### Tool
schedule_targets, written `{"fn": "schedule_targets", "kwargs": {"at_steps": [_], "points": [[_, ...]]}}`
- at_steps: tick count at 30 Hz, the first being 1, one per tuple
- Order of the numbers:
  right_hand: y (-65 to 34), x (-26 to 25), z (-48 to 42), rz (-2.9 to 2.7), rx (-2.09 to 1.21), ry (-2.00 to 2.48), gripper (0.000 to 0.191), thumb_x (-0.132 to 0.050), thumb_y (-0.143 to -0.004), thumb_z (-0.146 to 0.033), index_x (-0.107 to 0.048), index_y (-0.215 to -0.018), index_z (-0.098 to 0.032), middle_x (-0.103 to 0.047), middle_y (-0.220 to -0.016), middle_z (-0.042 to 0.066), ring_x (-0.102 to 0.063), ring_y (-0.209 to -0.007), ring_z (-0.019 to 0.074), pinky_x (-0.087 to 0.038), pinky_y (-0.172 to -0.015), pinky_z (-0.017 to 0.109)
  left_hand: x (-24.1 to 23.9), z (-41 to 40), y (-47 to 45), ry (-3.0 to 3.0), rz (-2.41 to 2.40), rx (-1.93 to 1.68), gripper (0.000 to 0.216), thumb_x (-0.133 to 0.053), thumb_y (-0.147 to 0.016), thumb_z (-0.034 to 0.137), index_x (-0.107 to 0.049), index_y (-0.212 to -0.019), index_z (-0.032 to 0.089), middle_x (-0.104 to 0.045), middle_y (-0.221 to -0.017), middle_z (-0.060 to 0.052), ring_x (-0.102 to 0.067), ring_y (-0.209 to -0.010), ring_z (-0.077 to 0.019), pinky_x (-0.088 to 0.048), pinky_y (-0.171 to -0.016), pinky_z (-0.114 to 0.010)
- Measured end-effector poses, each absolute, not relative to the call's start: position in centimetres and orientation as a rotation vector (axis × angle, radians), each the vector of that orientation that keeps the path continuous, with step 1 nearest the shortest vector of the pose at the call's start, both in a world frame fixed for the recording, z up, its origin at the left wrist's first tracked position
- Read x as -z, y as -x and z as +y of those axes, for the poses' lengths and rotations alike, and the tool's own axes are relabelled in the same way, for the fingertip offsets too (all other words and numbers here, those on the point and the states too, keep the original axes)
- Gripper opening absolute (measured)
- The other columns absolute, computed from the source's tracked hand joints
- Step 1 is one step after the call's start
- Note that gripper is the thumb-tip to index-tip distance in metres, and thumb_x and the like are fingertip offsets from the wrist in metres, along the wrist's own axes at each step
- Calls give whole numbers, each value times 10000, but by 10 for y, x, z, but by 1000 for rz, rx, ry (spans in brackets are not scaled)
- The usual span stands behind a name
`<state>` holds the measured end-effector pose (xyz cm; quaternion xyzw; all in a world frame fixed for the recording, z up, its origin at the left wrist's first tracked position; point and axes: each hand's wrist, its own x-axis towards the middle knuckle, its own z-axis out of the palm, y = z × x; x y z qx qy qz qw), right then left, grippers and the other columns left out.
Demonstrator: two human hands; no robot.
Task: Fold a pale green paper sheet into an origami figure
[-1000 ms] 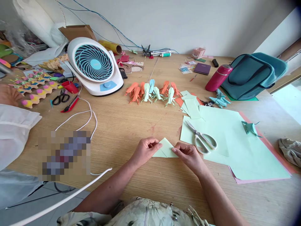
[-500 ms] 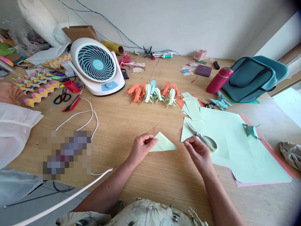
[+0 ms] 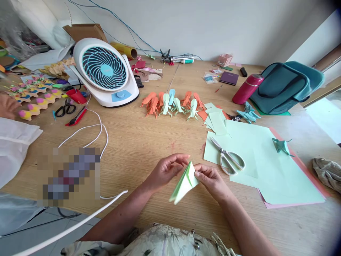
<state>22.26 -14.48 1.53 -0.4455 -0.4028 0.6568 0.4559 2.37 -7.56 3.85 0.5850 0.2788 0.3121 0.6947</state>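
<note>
A folded piece of pale green origami paper is held in the air above the table, tilted, with its layers parted at the lower end. My right hand pinches its right side between thumb and fingers. On the other side my left hand has its fingers stretched toward the top point of the paper, thumb apart; whether a fingertip touches the paper is hard to see. Open-bladed scissors lie to the right on pale green sheets. Beyond my hands stand several folded paper figures in orange, green and blue.
A white fan stands at back left, near a red cutter and black scissors. Green paper pieces, a pink bottle and a teal bag are on the right. At far left is another person's hand.
The flat folded triangle has been turned upright and its layers opened. My right hand came left and took hold of it; my left hand let go of its left corner.
</note>
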Motion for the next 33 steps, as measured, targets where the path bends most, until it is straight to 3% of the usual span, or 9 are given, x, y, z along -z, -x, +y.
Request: {"fn": "schedule_targets", "kwargs": {"at_steps": [4, 6, 9, 13, 15, 23, 33], "points": [[-207, -18, -148, -962, -1760, 1034, 360, -720, -771, -547, -718, -766, -187, -596, -664, 7, -479, -592, 123, -395, -603, 252, -40, -83, -32, -1382, 509, -661, 337, -657, -848, 496, -728, -953, 183, -613, -1191, -119, -575, -1108, -255, -455, -935, -350], [-203, -24, -148, -1016, -1768, 1063, 409, -724, -742, -588, -715, -723, -180, -590, -636, 5, -464, -567, 119, -376, -567, 246, -39, -84, -31, -1323, 491, -639, 319, -678, -832, 486, -699, -822, 168, -632, -1108, -106, -587, -1066, -247, -465, -901, -337], [-207, -31, -145, -1050, -1764, 1112, 409, -726, -736, -590, -744, -830, -193, -629, -680, 4, -487, -570, 124, -373, -552, 243, -37, -82, -27, -1283, 537, -627, 329, -665, -840, 480, -653, -775, 157, -632, -886, -53, -593, -840, -178, -462, -754, -271], [-225, -30, -143, -997, -1623, 1161, 413, -633, -827, -586, -740, -998, -226, -694, -874, 48, -596, -771, 191, -452, -700, 288, -37, -78, -23, -1440, 635, -604, 275, -636, -867, 401, -652, -769, 145, -575, -707, 5, -516, -674, -119, -412, -667, -226], [-233, -29, -143, -1047, -1557, 1144, 401, -594, -859, -577, -743, -956, -218, -684, -881, 55, -589, -813, 202, -452, -739, 301, -38, -77, -23, -1533, 700, -592, 252, -629, -866, 358, -650, -742, 140, -551, -671, 18, -486, -643, -106, -393, -634, -212], [-235, -29, -142, -1313, -1424, 1287, 353, -677, -820, -509, -660, -703, -177, -516, -654, -5, -412, -597, 123, -320, -547, 255, -35, -74, -27, -1717, 839, -613, 211, -622, -851, 323, -699, -773, 142, -542, -666, 15, -440, -621, -100, -344, -571, -204], [-229, -20, -142, -1365, -1224, 1378, 345, -635, -864, -460, -580, -660, -187, -464, -624, -19, -380, -583, 121, -284, -533, 260, -24, -69, -26, -1633, 874, -573, 285, -651, -839, 357, -621, -666, 133, -466, -612, 47, -385, -579, -79, -290, -534, -194]]}}
